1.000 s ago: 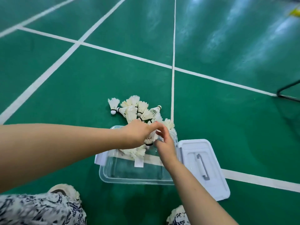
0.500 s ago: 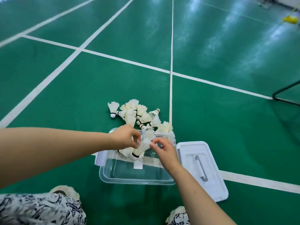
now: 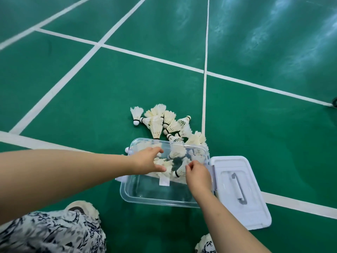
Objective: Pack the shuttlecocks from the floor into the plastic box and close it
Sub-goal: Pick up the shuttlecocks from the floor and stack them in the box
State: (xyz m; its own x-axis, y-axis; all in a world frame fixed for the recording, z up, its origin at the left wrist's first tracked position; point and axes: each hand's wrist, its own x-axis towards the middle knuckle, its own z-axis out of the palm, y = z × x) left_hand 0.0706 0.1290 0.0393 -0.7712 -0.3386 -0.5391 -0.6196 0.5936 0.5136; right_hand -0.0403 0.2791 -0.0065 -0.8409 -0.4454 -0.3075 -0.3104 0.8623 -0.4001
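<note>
Setting: green badminton court floor (image 3: 73,99) crossed by white lines (image 3: 60,84), seen from above by a crouching person.
Plastic box: clear plastic box (image 3: 155,198) sits open on the floor just in front of the person's knees; its near half shows bare bottom, its far half holds shuttlecocks.
Lid: white lid (image 3: 255,207) lies flat on the floor, touching or just beside the box's right side, handle (image 3: 238,189) up; not yet on the box.
Shuttlecocks on floor: pile of shuttlecocks (image 3: 160,121) lies just beyond the box's far edge, about a dozen as far as can be counted; one more shuttlecock (image 3: 127,149) peeks out at the far left corner of the box.
Shuttlecocks in box: packed shuttlecocks (image 3: 177,173) rest against the far wall, only a few, partly hidden by the hands.
Left hand: left hand (image 3: 145,162) reaches into the box from the left, fingers (image 3: 158,150) spread loosely over the feathers there; whether they grip one I cannot tell.
Right hand: right hand (image 3: 197,177) is over the box's right side, thumb and forefinger close together at the feathers of a shuttlecock, seemingly pinching or letting it go.
Clothing: patterned trouser leg (image 3: 51,234) and a pale shoe (image 3: 82,207) at the near left.
Progress: early, by my judgement; a first few are in, most of the pile is left.
Left to do: move the pile and the stray one in, then fit the lid and press it shut.
</note>
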